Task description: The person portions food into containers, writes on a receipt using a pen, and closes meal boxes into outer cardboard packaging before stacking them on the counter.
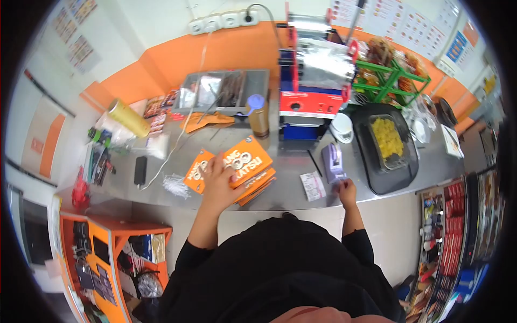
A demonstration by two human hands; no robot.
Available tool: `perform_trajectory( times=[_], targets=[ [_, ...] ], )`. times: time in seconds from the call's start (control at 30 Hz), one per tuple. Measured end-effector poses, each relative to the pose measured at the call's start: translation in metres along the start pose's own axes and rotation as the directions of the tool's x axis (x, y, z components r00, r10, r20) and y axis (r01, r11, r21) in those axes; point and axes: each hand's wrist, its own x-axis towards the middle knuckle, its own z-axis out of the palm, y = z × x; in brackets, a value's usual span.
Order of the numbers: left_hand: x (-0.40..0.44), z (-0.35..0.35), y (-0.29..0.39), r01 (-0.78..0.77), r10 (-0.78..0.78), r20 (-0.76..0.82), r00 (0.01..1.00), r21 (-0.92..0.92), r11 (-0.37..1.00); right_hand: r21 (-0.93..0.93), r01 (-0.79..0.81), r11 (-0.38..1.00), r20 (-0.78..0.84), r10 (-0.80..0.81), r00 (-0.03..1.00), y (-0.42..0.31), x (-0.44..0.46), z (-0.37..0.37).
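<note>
Orange boxes with white lettering (249, 159) lie stacked near the front edge of the metal counter. My left hand (218, 183) rests on them with its fingers spread, touching the box tops. A purple tape dispenser (334, 161) stands to the right. At its front end is my right hand (346, 191), its fingers pinched together; what they hold, if anything, is too small to make out. Between the boxes and the dispenser lies a printed paper slip (312, 185), with a thin black stick (314, 162) beside it.
A red and blue sealing machine (309, 102) stands at the back. Right of it are a black tray (371, 180) with yellow food and a green rack (396, 75). A sauce bottle (259, 121), grey organizer (261, 86), white cable (171, 156) and shredded paper (176, 185) lie left.
</note>
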Motion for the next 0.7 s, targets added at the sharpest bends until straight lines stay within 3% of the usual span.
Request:
perform_trajectory(
  times=[0.03, 0.07, 0.1, 0.13, 0.17, 0.23, 0.3, 0.37, 0.47, 0.63, 0.7],
  targets=[
    [0.0, -0.001, 0.0, 0.023, -0.022, -0.014, 1.0, 0.016, 1.0, -0.423, 0.057, 0.904, -0.056, -0.089, 0.994, 0.0, 0.003, 0.005],
    [0.001, 0.001, 0.0, -0.011, 0.012, -0.003, 1.0, 0.042, 0.999, -0.422, 0.077, 0.903, -0.033, -0.1, 0.994, -0.006, -0.001, 0.009],
    [0.002, 0.001, -0.001, -0.047, 0.047, 0.006, 0.999, 0.064, 0.997, -0.454, -0.009, 0.891, 0.153, 0.088, 0.984, -0.013, -0.005, 0.007],
    [0.003, 0.0, 0.0, -0.039, 0.038, 0.022, 0.999, 0.018, 0.999, -0.506, -0.081, 0.859, 0.318, 0.273, 0.908, -0.031, -0.008, 0.002],
    [0.004, 0.0, -0.002, -0.022, 0.022, 0.008, 1.0, 0.023, 0.999, -0.512, -0.062, 0.857, 0.332, 0.263, 0.906, -0.059, -0.013, 0.003],
    [0.005, -0.001, -0.007, -0.051, 0.054, 0.032, 0.998, -0.093, 0.994, -0.143, 0.048, 0.989, 0.463, 0.024, 0.886, -0.141, -0.043, 0.025],
    [0.002, 0.003, -0.009, -0.063, 0.064, 0.011, 0.998, -0.074, 0.995, 0.184, 0.074, 0.98, 0.553, -0.165, 0.817, -0.214, -0.071, 0.051],
    [0.001, 0.005, -0.011, -0.07, 0.068, -0.017, 0.998, -0.093, 0.993, 0.398, 0.001, 0.917, 0.569, -0.248, 0.784, -0.257, -0.093, 0.084],
    [0.001, 0.005, -0.014, -0.069, 0.064, -0.036, 0.997, -0.152, 0.986, 0.525, 0.117, 0.843, 0.42, -0.377, 0.825, -0.263, -0.106, 0.139],
    [-0.002, 0.009, -0.022, -0.095, 0.084, -0.075, 0.994, -0.161, 0.982, 0.521, 0.132, 0.843, 0.356, -0.355, 0.864, -0.264, -0.119, 0.178],
    [-0.004, 0.008, -0.02, -0.111, 0.102, -0.068, 0.992, -0.142, 0.984, 0.51, 0.224, 0.831, 0.274, -0.404, 0.873, -0.257, -0.12, 0.189]
  ],
)
